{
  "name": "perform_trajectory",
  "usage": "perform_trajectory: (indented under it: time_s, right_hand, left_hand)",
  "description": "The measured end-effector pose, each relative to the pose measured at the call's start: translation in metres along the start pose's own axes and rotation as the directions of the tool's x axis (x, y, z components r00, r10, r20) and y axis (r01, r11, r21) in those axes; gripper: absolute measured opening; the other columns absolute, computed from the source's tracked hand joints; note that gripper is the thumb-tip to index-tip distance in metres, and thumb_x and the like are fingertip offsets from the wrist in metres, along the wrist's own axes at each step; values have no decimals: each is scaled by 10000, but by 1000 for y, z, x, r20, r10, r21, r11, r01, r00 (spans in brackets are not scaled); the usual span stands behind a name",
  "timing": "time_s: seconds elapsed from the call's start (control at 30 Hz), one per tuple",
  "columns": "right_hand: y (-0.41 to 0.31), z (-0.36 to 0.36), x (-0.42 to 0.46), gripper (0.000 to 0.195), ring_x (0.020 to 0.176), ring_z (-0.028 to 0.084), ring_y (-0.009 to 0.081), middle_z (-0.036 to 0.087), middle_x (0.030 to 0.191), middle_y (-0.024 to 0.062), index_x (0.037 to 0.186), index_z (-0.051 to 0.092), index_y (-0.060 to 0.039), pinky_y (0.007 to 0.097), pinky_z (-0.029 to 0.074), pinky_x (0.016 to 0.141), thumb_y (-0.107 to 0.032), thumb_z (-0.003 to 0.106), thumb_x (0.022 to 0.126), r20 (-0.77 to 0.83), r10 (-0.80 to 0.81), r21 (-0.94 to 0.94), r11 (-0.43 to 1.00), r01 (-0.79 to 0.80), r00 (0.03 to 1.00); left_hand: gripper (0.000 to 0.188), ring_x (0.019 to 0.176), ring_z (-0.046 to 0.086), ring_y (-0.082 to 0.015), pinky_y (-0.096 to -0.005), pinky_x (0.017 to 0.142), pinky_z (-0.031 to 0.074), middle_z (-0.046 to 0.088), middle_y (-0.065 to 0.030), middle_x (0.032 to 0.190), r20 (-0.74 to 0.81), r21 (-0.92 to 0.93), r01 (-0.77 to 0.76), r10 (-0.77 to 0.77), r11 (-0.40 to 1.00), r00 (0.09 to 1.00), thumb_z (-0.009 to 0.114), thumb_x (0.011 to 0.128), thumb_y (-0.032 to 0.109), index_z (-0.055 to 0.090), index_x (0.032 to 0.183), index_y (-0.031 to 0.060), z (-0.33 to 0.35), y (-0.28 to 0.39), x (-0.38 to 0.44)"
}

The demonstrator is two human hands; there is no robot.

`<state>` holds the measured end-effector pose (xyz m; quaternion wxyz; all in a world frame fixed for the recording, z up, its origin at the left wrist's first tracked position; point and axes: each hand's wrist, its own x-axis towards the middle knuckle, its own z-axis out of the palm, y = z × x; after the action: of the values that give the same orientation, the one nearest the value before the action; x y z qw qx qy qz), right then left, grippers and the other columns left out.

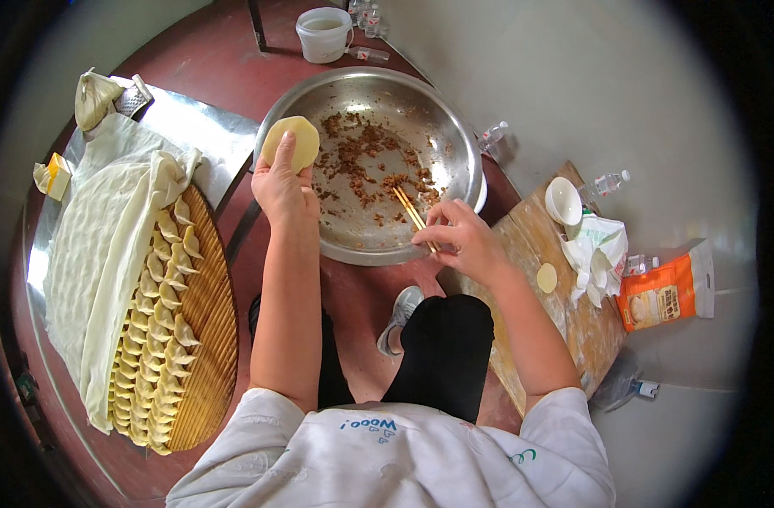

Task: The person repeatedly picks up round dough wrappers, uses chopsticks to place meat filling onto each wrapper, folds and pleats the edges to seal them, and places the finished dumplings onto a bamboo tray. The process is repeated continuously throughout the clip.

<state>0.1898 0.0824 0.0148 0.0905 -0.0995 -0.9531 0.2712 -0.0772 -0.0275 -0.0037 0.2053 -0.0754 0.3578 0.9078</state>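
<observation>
My left hand (285,187) holds a round dough wrapper (300,145) over the left rim of a large steel bowl (387,238), thumb on top. Brown minced filling (364,152) is scattered thinly across the bowl's bottom. Chopsticks (414,213) are gripped in my right hand (460,235) at the bowl's near right rim, their tips touching a small clump of filling. To the left, rows of folded dumplings (161,317) lie on a round woven tray (203,355), partly covered by a pale cloth (95,254).
At right, a floured wooden board (520,254) bears another wrapper (547,278), a white bowl (563,201) and a plastic bag (596,251). An orange flour bag (663,295) lies beside it. A white bucket (324,38) and plastic bottles (368,54) are beyond the steel bowl.
</observation>
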Motion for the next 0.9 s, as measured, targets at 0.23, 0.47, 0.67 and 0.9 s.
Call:
perform_trajectory:
  time_s: [0.23,0.47,0.67,0.9]
  right_hand:
    - [2,1,17,332,939,591,270,576,993,70,991,689,-64,379,506,797,-77,834,692,26,-87,59,995,85,996]
    - [12,-5,50,222,836,617,230,586,908,81,958,679,-25,342,511,722,-225,741,885,-178,19,79,997,-5,984]
    - [38,1,109,267,637,589,118,612,737,29,864,674,-18,265,469,556,-239,625,1006,-92,410,433,837,-334,907]
    - [47,15,149,276,584,604,90,647,759,37,875,621,-60,222,470,521,-263,539,1043,-217,554,798,575,-181,804]
  left_hand:
    - [337,1044,679,-263,-385,886,608,653,-155,1149,15,-20,76,-76,997,997,734,890,37,570,1178,-18,-10,7,17]
    - [364,1054,673,-280,-403,888,610,629,-161,1177,-6,-7,89,-89,996,996,720,892,35,546,1204,-32,-17,11,25]
    - [325,1073,665,-318,-466,891,613,605,-205,1203,12,17,131,-132,991,991,602,962,65,511,1242,-76,-15,13,30]
    - [329,1082,659,-339,-439,895,605,590,-222,1212,96,-137,156,-144,978,985,543,966,62,491,1239,-112,-26,14,53]
